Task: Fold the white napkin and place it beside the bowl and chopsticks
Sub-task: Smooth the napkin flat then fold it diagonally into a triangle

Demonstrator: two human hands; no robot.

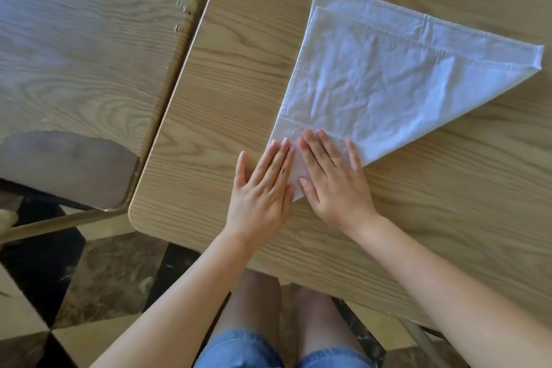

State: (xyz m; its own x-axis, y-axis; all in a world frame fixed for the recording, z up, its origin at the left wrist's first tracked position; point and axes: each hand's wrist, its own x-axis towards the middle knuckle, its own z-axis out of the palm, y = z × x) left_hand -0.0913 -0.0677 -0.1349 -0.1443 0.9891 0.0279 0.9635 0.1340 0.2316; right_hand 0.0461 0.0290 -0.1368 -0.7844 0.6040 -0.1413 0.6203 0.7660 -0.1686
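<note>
The white napkin [385,69] lies folded into a triangle on the wooden table [233,75], its near corner pointing toward me. Both hands rest flat on that near corner, side by side. My left hand [263,188] presses its fingers on the napkin's left edge, with the palm on the bare wood. My right hand [331,179] lies palm down over the corner's tip, fingers spread. Neither hand grips the cloth. No bowl or chopsticks appear in view.
A second wooden table [83,39] stands to the left, separated by a narrow gap, with a chipped corner. My knees in denim shorts [268,346] sit below the table's near edge. The floor has a dark and tan checkered pattern.
</note>
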